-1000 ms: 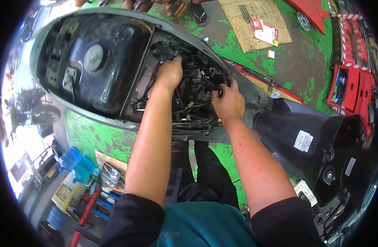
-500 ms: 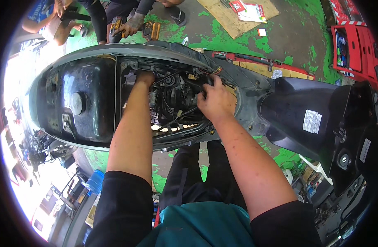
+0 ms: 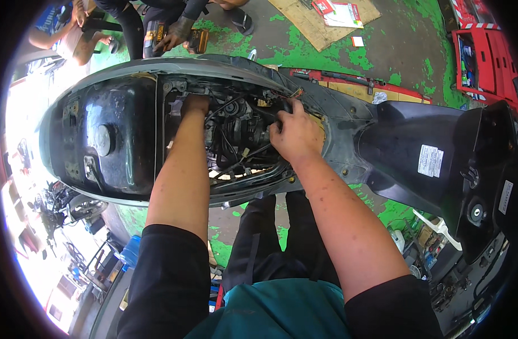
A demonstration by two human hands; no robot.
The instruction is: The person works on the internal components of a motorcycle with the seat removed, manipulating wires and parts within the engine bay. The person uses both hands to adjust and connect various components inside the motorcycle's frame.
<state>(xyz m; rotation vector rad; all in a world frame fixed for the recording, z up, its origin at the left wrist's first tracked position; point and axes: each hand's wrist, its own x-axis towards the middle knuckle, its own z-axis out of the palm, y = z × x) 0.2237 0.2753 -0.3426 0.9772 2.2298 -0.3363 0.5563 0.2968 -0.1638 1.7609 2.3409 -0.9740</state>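
A scooter with its seat off stretches sideways before me, and its engine bay (image 3: 230, 133) lies uncovered. My left hand (image 3: 195, 105) reaches down into the far left part of that bay, beside the black fuel tank (image 3: 132, 130); its fingers are hidden among the parts. At the bay's right end, my right hand (image 3: 297, 134) has its fingers curled down around a dark part that the hand mostly covers. Between the hands run thin black cables and a pale connector (image 3: 245, 152). Thin coloured wires (image 3: 297, 92) stick out just beyond the right fingers.
The scooter's footboard and black front panel (image 3: 411, 141) extend to the right. Beyond it are a red tool cabinet (image 3: 487, 65) and cardboard (image 3: 321, 28) on the green floor. Other people crouch at the far left; one hand (image 3: 174, 39) is by a yellow-black power drill (image 3: 151, 38).
My right fingers have shifted slightly over the dark part; my left hand stays deep in the bay. The view has moved a little, and the other person's hand by the drill has shifted.
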